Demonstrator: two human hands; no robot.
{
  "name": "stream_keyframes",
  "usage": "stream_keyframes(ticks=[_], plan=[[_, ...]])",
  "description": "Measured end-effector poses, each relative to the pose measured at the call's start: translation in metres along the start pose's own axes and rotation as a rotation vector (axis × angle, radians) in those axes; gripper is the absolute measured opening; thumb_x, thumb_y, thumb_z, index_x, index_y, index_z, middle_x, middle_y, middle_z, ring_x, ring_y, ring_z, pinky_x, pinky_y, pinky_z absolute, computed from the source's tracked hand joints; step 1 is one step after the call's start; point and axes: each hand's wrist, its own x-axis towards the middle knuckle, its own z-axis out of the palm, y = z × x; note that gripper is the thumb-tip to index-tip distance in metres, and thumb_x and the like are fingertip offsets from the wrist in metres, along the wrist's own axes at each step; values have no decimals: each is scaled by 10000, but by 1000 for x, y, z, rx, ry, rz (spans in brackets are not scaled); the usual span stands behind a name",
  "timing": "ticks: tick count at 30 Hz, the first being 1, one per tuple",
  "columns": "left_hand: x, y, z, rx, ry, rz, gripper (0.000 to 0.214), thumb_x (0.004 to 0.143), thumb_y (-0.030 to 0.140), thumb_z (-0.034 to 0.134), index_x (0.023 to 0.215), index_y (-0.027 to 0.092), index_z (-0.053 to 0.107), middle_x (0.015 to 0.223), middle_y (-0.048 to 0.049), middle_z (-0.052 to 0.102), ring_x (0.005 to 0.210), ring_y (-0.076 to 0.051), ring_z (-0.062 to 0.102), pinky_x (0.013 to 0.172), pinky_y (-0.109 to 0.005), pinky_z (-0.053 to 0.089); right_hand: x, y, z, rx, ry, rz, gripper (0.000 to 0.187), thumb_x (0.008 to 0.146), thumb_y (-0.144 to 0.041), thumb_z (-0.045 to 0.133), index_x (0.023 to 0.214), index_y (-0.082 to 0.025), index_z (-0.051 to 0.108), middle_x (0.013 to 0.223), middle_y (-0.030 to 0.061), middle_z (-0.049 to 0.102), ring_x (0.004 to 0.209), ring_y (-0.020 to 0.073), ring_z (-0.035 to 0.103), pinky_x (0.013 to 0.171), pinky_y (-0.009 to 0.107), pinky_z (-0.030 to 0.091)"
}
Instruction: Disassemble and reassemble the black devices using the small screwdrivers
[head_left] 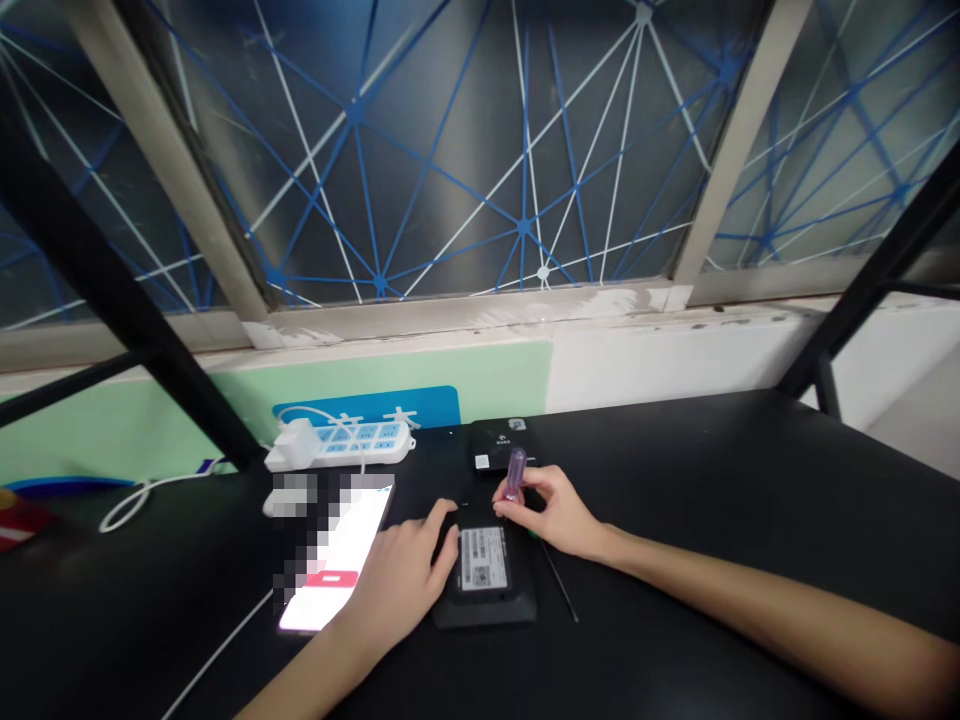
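A black box-shaped device (486, 612) with a white printed label (484, 558) lies on the dark table in front of me. My left hand (409, 570) rests at its left side with fingers apart; the thumb seems to touch the edge, and the index finger reaches towards the far corner. Pinched upright in my right hand (551, 510) is a screwdriver (516, 472) with a clear purple handle. Its tip is hidden by the fingers near the device's far edge. A thin dark rod (561, 582) with a bit of green at its far end lies slanting beside the device.
A flat black piece (499, 440) with small stickers lies behind my right hand. To the left are a lit phone or tablet (337, 560), partly blurred out, and a white power strip (367, 445) with a plugged-in charger and cables. Black frame legs flank the table before a window.
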Motion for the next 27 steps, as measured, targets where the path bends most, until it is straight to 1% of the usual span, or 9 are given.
stream_keyframes(ticks=[3,9,14,18,21,27], plan=[[2,1,1,11,8,-19,310,1029,350,281,1247,263,483,748,-27,689,699,-275,687,607,-315,409,0,2,1,-14,3,26,163,832,-317,718,863,-157,730,666,1,608,598,123,492,614,263,431],[3,1,0,22,10,-44,300,1026,338,289,1240,253,481,747,-26,692,705,-273,692,599,-306,406,2,-2,0,-23,27,7,183,841,-332,710,888,-159,746,769,33,658,607,121,499,602,265,439],[1,1,0,25,2,-47,311,1030,332,283,1260,242,474,767,-37,699,715,-262,696,603,-294,407,2,0,1,7,38,68,256,798,-381,749,915,-154,740,634,-6,590,601,139,552,631,280,479],[3,2,0,48,0,-59,320,1031,327,279,1267,244,480,779,-45,703,726,-275,697,605,-304,416,2,3,1,35,54,83,284,741,-421,789,801,-159,697,656,6,629,595,138,543,620,285,473],[4,3,0,59,0,-68,318,1030,325,287,1265,246,486,767,-42,701,715,-273,696,593,-296,412,2,5,1,28,74,76,277,753,-422,778,761,-163,680,661,13,651,597,134,545,612,277,465],[4,5,-3,79,-12,-101,322,1030,311,290,1267,235,493,747,-42,699,707,-267,699,583,-289,400,2,4,2,7,69,60,244,807,-394,735,806,-151,705,683,21,658,608,132,540,602,267,453]])
